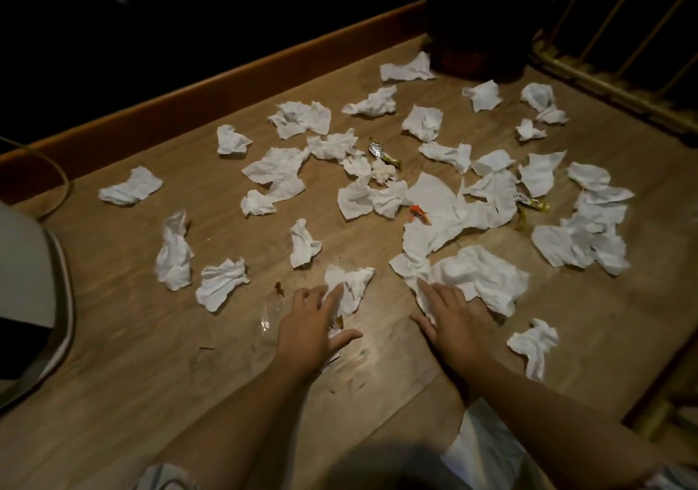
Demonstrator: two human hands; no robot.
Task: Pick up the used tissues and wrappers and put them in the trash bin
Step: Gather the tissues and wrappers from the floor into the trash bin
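Wood-grain flooring (158, 338) stretches ahead of your hands, strewn with crumpled white tissues (445, 202); the dark woven trash bin (476, 36) stands far beyond them. Your left hand (309, 331) lies flat, fingers spread, on a tissue (351, 285); your right hand (449, 319) presses open-fingered on another (479, 278). Foil wrappers (377, 149) glint farther out.

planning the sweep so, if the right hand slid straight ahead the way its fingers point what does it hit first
The right hand already rests on the near edge of a large crumpled white tissue, so that bunches up first. Beyond it lies the flat white tissue sheet; depth there is hard to judge.
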